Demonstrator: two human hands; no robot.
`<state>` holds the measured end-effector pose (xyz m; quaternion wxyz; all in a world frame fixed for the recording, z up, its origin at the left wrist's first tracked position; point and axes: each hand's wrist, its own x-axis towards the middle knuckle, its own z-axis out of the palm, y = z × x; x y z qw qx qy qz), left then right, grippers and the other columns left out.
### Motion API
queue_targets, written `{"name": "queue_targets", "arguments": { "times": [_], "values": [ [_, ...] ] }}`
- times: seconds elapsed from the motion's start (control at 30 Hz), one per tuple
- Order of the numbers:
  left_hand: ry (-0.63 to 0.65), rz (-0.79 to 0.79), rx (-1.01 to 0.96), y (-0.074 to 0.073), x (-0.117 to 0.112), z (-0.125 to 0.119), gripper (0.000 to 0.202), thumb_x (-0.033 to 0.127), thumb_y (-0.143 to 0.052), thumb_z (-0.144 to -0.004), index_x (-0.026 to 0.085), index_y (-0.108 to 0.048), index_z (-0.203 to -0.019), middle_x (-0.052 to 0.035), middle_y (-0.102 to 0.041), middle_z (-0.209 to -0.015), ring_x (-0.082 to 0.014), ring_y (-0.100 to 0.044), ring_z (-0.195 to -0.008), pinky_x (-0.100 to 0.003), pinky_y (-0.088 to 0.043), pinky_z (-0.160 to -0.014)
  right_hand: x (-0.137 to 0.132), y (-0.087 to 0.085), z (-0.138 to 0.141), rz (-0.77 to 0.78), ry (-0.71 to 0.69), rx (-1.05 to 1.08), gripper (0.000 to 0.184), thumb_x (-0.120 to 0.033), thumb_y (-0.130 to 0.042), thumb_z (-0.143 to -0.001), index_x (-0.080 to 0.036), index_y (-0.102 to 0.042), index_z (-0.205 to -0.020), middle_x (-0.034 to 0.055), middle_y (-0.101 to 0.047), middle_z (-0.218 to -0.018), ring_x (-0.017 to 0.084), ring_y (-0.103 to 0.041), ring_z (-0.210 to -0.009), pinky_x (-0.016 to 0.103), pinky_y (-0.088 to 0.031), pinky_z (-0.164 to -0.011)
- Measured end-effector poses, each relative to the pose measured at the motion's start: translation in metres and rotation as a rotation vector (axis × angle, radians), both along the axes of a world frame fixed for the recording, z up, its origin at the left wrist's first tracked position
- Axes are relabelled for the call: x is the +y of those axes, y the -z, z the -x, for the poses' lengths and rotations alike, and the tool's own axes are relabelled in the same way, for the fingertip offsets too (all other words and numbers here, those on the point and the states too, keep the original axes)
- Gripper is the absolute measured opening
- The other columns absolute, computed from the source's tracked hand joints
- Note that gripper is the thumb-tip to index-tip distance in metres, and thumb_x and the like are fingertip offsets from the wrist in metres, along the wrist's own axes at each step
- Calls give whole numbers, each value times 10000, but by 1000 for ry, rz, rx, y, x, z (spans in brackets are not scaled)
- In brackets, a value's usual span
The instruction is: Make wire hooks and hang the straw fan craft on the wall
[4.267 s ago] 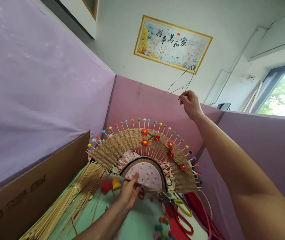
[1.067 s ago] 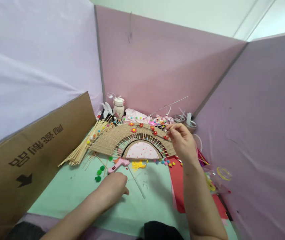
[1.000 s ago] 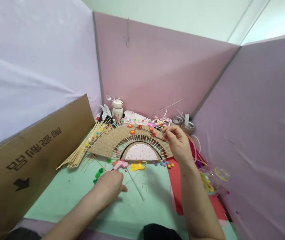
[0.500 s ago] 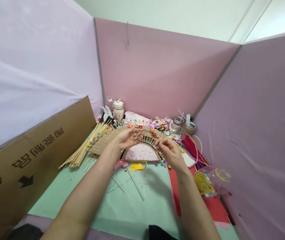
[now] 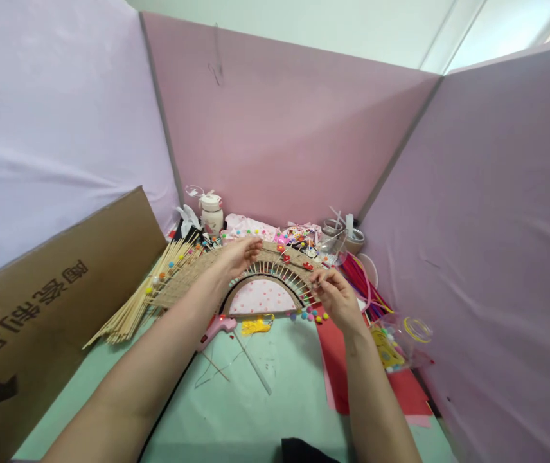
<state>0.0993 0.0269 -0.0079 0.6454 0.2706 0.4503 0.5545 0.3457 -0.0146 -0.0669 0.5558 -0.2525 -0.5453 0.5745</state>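
A half-round fan-shaped piece of woven tan fibre lies across the far part of the table. Thin pale sticks radiate around its dotted pink half-circle. My left hand is over its upper left arc, fingers curled toward the thumb; what they hold, if anything, is too small to make out. At the right side of the arc my right hand is pinched closed, its contents hidden. Small red flowers dot the arc between the hands, and a thin dark line runs by them.
A bundle of sticks lies left by a cardboard panel. In front are a pink glue gun, a yellow tassel and a clear rod. Red sheets, pompoms and a plastic bag sit right; a white bottle stands behind.
My hands have moved farther apart, uncovering more of the sticks. My left hand's fingers are more curled. The view has shifted slightly, moving the table items left.
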Motion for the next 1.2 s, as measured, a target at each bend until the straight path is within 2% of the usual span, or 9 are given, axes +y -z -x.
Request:
{"name": "queue_targets", "arguments": {
  "times": [0.23,0.43,0.57,0.63,0.7,0.83,0.97,1.07,1.2],
  "values": [
    [181,-134,120,-7,5,-29,232,177,-592,-820,122,-563,-597,-8,-541,-579,-52,-459,-464,-164,-320,-446,-5,-14,-6,-45,157,73,137,-294,-663,-779,-222,-557,-730,2,-562,-856,105,-485,-664,244,-436,-618],
    [840,-334,555,6,-49,-56,166,237,-585,-767,177,-658,-630,-27,-617,-630,-113,-522,-540,-212,-360,-502,-19,-42,-18,-152,269,72,89,-280,-613,-812,-239,-553,-762,11,-548,-865,123,-476,-691,257,-427,-634],
    [1208,-370,831,14,-67,-51,148,190,-630,-709,232,-753,-779,-7,-651,-589,-130,-522,-439,-241,-358,-490,-20,-41,-19,-115,221,47,105,-291,-627,-805,-233,-552,-759,20,-552,-871,124,-475,-673,265,-424,-620],
    [1149,-351,882,12,-59,-41,94,191,-659,-695,219,-748,-690,-9,-644,-553,-120,-495,-413,-235,-335,-473,-19,-35,-17,-79,173,54,121,-298,-643,-797,-229,-553,-756,18,-554,-873,116,-474,-652,264,-424,-610],
    [956,-319,823,4,-43,-28,161,255,-692,-712,188,-702,-566,-30,-640,-546,-106,-467,-426,-223,-319,-462,-19,-29,-16,-47,123,55,140,-308,-655,-791,-228,-548,-750,12,-556,-860,114,-478,-646,259,-420,-600],
    [543,-64,359,-16,-12,-12,371,486,-639,-798,145,-676,-657,-85,-683,-702,-124,-559,-570,-226,-429,-559,-18,-21,-13,-11,-35,-63,202,-368,-659,-798,-226,-527,-744,11,-579,-839,121,-484,-638,258,-410,-580],
    [652,99,131,-25,-2,-18,360,470,-611,-838,126,-633,-734,-72,-642,-692,-128,-584,-607,-226,-468,-570,-17,-11,-9,10,-154,-250,234,-402,-629,-833,-218,-512,-749,14,-604,-855,111,-479,-615,247,-403,-559],
    [691,56,73,-19,0,-24,345,353,-581,-882,135,-530,-619,34,-408,-470,-45,-330,-381,-141,-259,-382,-14,-7,-10,-9,-127,-389,206,-389,-606,-855,-209,-548,-774,43,-622,-1001,124,-542,-716,256,-442,-621],
    [551,-43,83,-12,6,-27,362,278,-512,-919,141,-494,-584,87,-223,-435,-26,-131,-344,-148,-90,-348,-3,-24,-11,-108,34,-438,319,-400,-702,-775,-254,-604,-1042,68,-491,-1352,200,-535,-1124,326,-465,-886]
  ]
}}
